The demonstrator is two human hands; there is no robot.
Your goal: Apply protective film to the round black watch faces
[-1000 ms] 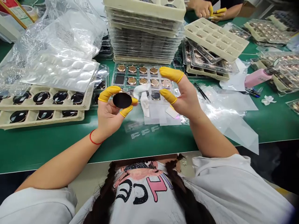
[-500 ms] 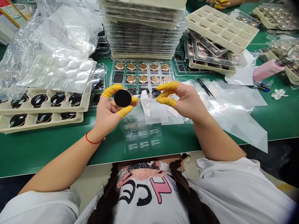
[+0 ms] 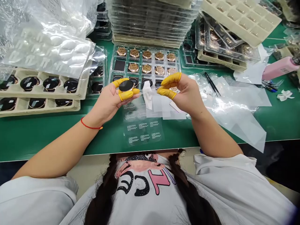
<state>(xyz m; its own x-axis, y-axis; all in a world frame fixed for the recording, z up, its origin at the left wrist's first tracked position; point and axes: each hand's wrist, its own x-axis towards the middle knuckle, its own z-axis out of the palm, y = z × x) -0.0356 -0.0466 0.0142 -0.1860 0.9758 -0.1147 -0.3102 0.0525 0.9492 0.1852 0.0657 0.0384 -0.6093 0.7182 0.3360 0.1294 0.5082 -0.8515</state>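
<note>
**Far left, what's there?**
Cream pulp trays (image 3: 47,106) low in the frame, rows of round black discs in gold-toned rims. Above them, in the upper left, a bubbled plastic bag (image 3: 47,53).

**Left hand (image 3: 105,101)?**
Just right of those trays, above the green workbench (image 3: 47,137). Nearly closed around a round black disc (image 3: 126,85), with the disc's edge pinched between thumb and fingers in yellow finger cots (image 3: 120,82). A red string (image 3: 91,127) around the wrist.

**And the middle?**
At top centre, a tall stack of clear trays (image 3: 150,22). Below it, a clear blister tray (image 3: 112,62) with rows of gold discs, dark discs in the lowest row, partly behind the fingers. Under the hands, a printed clear sheet (image 3: 142,131) and a white strip (image 3: 147,95).

**Right hand (image 3: 185,93)?**
Raised just beside the disc, not touching it. Thumb and forefinger pinched almost together, perhaps on a thin clear film (image 3: 150,89), too faint to tell.

**Far right?**
Dark tweezers (image 3: 212,84) on loose plastic sheets (image 3: 234,109), a cream tray (image 3: 241,18) in the upper right, a pink bottle (image 3: 278,68) at the edge, and a white bow-shaped scrap (image 3: 284,96).
</note>
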